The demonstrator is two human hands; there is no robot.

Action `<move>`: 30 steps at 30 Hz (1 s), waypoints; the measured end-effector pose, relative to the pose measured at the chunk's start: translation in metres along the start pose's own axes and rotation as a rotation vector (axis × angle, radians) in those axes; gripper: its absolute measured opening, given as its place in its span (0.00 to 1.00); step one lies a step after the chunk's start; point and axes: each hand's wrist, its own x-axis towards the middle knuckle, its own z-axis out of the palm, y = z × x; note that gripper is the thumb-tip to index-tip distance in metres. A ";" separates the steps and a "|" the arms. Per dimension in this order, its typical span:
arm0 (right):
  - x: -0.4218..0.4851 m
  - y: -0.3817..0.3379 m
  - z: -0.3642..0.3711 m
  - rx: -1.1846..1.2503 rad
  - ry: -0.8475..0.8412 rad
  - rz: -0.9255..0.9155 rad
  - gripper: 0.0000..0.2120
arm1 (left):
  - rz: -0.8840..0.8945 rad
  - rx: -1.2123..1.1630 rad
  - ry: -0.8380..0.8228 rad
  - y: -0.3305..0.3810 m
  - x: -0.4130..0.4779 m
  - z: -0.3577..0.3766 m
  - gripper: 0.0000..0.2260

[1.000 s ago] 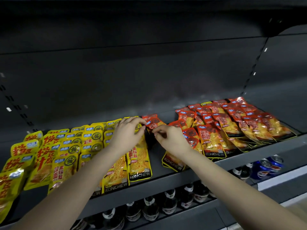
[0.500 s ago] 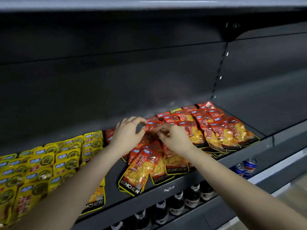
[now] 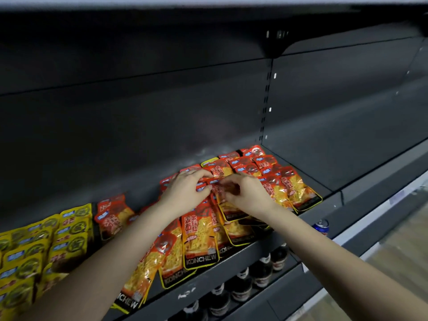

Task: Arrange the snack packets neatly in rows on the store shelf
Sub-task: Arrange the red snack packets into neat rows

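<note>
Held packet: one red snack packet (image 3: 217, 191) mid-shelf, overlapping its neighbours; its top seam lies between the two hands
Left hand (image 3: 185, 192): fingers curled, pinching the seam from 9 o'clock
Right hand (image 3: 246, 194): forefinger and thumb nipping the same seam from 3 o'clock; palm covers the packet's upper part
Axis: packet runs roughly 12 to 6, foot towards the shelf lip (image 3: 203, 283); both hands equally near
Surroundings: tidy red row (image 3: 289, 184) at 2 o'clock; slumped red packets (image 3: 171, 253) at 7 o'clock; yellow packets (image 3: 69, 230) at 8 o'clock
Judgement: the next move likely squares this packet parallel to the tidy row; tugging unevenly would skew it
</note>
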 end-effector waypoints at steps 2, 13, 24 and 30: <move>-0.002 0.007 -0.002 -0.013 -0.070 0.003 0.19 | -0.021 -0.009 -0.038 0.002 0.004 0.007 0.14; -0.003 0.019 -0.005 -0.028 -0.136 -0.020 0.28 | -0.102 -0.061 -0.051 0.005 0.004 0.025 0.15; 0.008 -0.007 -0.003 -0.056 -0.041 -0.083 0.28 | -0.170 -0.324 0.245 0.010 -0.009 0.004 0.13; 0.021 -0.054 0.023 -0.033 -0.077 -0.153 0.29 | -0.228 -0.311 0.340 -0.018 -0.040 -0.035 0.15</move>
